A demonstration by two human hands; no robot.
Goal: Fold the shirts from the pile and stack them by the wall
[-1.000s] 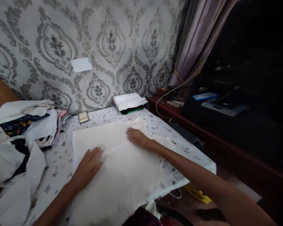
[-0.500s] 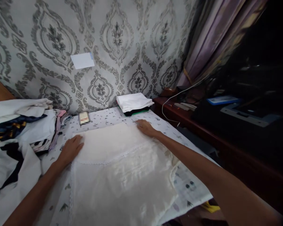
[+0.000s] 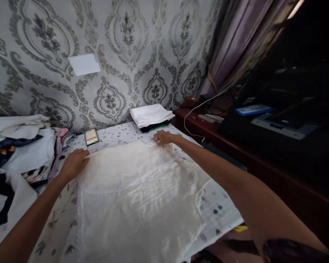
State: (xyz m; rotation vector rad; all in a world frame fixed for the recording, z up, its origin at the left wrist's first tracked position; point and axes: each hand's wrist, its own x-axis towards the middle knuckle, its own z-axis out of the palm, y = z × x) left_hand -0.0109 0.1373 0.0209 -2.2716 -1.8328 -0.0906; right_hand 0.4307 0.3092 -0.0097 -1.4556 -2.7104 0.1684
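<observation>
A cream satin garment with a white lace trim lies spread over the patterned cloth, its far part folded over into a flat band. At the band's far left corner, my left hand is closed, its fingertips pinching the edge. My right hand pinches the far right corner, just in front of a stack of folded white cloth. Between the two hands the far edge of the garment runs nearly straight. The garment's near end passes out of the bottom of the view.
Left of the garment is a heap of clothes. A small blurred card-like item lies by the wall. The white patterned bed cloth covers the surface. To the right, a dark red wooden desk carries a thin white cable.
My left hand has gone from lying by the garment's edge to pinching its corner. My right hand has closed on the other corner. The view has shifted slightly.
</observation>
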